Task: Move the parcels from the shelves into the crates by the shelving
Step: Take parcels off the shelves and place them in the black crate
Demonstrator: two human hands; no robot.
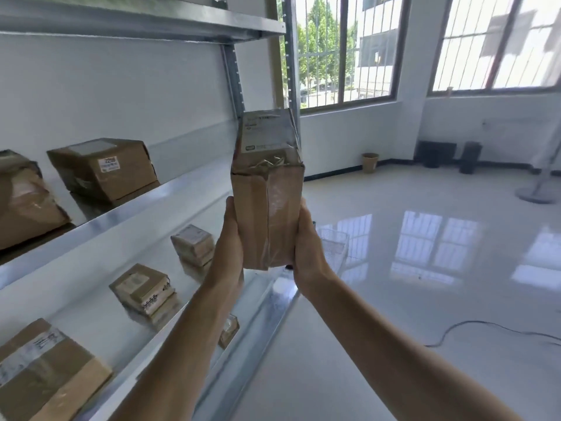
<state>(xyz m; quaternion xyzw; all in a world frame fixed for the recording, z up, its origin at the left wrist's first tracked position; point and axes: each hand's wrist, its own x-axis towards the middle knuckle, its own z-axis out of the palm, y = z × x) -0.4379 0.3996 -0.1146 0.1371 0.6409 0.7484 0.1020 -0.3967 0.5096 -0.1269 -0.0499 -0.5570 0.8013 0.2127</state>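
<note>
Beside the open end of a metal shelving unit (188,183), a person held one tall brown cardboard parcel (267,189) upright in the air with both bare hands. Only the forearms and hands showed, reaching forward from the bottom of the view. The left hand (232,238) was pressed flat against the parcel's left side, thumb along the front edge. The right hand (306,244) was pressed against its right side, fingers wrapped round behind and out of sight. Both gripped the lower half. The parcel was wrapped in clear tape, with a white printed label (265,132) on its upper part and a torn patch just below the label.

On the shelf at chest level to the left, well apart from the hands, sat two larger taped boxes, one (103,168) bearing a small white sticker and another (24,199) cut off by the frame edge. On the shelf below lay three more: a small box (192,244) near the left wrist, a flat bundle (144,288) further along, and a bigger taped box (45,369) at the lower left corner. A wire mesh basket (334,247) stood on the glossy white floor just behind the right hand. Barred windows (343,47) filled the far wall.
</note>
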